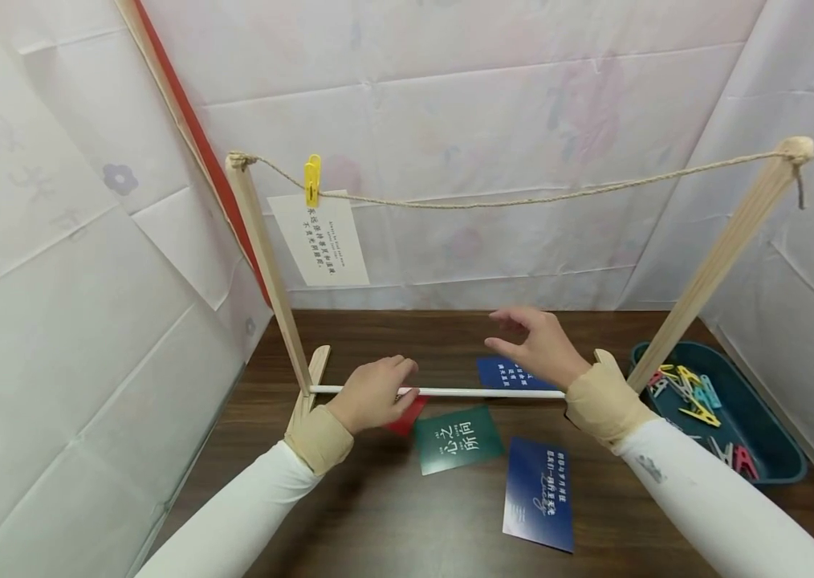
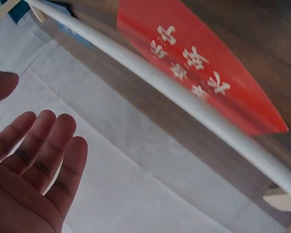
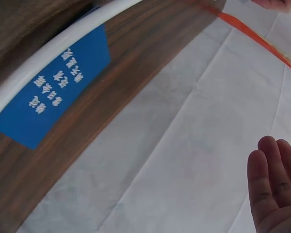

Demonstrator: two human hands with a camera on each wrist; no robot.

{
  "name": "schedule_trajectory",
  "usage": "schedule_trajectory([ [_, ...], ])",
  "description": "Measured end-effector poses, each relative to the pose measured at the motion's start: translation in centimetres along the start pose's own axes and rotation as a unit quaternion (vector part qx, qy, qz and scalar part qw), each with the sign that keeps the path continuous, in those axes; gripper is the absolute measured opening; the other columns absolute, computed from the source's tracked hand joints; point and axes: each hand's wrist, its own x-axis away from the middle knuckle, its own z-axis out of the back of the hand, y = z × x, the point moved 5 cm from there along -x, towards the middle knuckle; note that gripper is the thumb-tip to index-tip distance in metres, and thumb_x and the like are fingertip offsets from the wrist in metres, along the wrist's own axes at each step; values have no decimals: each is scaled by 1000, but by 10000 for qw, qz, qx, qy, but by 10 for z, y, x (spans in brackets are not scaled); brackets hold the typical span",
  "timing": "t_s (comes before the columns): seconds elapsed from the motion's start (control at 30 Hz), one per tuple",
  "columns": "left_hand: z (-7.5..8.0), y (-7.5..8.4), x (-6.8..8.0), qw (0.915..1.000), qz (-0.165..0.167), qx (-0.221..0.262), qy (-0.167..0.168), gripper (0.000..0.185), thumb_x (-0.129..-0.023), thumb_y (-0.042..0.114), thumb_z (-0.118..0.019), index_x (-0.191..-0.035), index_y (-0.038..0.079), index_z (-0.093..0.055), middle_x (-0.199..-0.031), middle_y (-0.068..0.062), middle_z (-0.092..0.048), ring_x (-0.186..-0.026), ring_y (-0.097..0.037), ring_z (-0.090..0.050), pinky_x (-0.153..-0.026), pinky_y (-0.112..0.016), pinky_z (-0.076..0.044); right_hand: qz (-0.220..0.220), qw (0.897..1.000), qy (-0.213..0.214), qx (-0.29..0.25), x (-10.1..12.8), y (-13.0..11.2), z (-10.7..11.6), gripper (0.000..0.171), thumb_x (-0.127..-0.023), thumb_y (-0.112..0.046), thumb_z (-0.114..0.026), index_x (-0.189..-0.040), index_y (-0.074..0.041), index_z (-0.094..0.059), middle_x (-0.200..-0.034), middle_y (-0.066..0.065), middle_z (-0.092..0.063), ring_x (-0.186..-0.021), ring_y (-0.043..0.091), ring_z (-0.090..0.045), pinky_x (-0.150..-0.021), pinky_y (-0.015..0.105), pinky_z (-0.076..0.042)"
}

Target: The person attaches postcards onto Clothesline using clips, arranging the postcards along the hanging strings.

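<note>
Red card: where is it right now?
In the head view the red card lies on the table under the left hand, just below the white rod, left of the green card.

Dark wood-grain table (image 1: 392,514), pale wooden posts (image 1: 266,265), rough twine (image 1: 522,199), glossy red card (image 2: 203,63)

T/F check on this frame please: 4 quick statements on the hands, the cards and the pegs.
1. A yellow peg clips the white card to the string. True.
2. The left hand holds the green card. False: its fingers are relaxed and hold nothing, and the green card lies flat on the table.
3. The right hand holds a peg. False: it is bare, hovering above the white rod.
4. The spare pegs lie in the teal tray. True.
</note>
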Motion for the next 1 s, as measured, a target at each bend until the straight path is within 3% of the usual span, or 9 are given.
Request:
schedule_trajectory([
  [0.27,-14,13,4,9987,-158,124,-464,46,-100,43,-76,-126,5,-75,-115,-10,-75,-100,-26,-76,-87,-44,-66,-314,9995,-48,34,11,13,-3,41,-95,-9,-84,-133,2,-72,-126,22,-76,-115,42,-73,-100,58,-59],
  [0.53,-26,23,7,9974,-192,250,-643,44,-98,47,-78,-119,8,-77,-103,-4,-72,-88,-19,-74,-79,-40,-66,-436,9989,-78,151,21,24,-3,42,-96,-11,-84,-134,1,-71,-128,22,-75,-117,42,-72,-100,62,-58],
  [0.7,-36,29,8,9965,-282,65,-789,48,-95,52,-79,-119,10,-77,-102,-2,-74,-86,-17,-74,-75,-37,-65,-620,9977,-203,181,27,30,-5,47,-96,-11,-84,-138,2,-68,-134,23,-72,-121,43,-70,-103,61,-58],
  [0.93,-48,41,9,9907,-170,-70,-1345,66,-92,60,-80,-131,7,-73,-121,-5,-78,-111,-21,-75,-97,-40,-63,-782,9963,-303,181,33,39,-5,50,-96,-9,-83,-141,2,-66,-139,25,-70,-126,46,-67,-106,62,-56],
  [1.0,-53,44,10,9893,-153,-118,-1444,70,-91,64,-79,-133,9,-72,-122,-4,-77,-113,-20,-73,-99,-39,-63,-799,9961,-312,192,34,42,-5,50,-96,-10,-83,-142,2,-66,-139,25,-70,-127,47,-67,-107,62,-56],
])
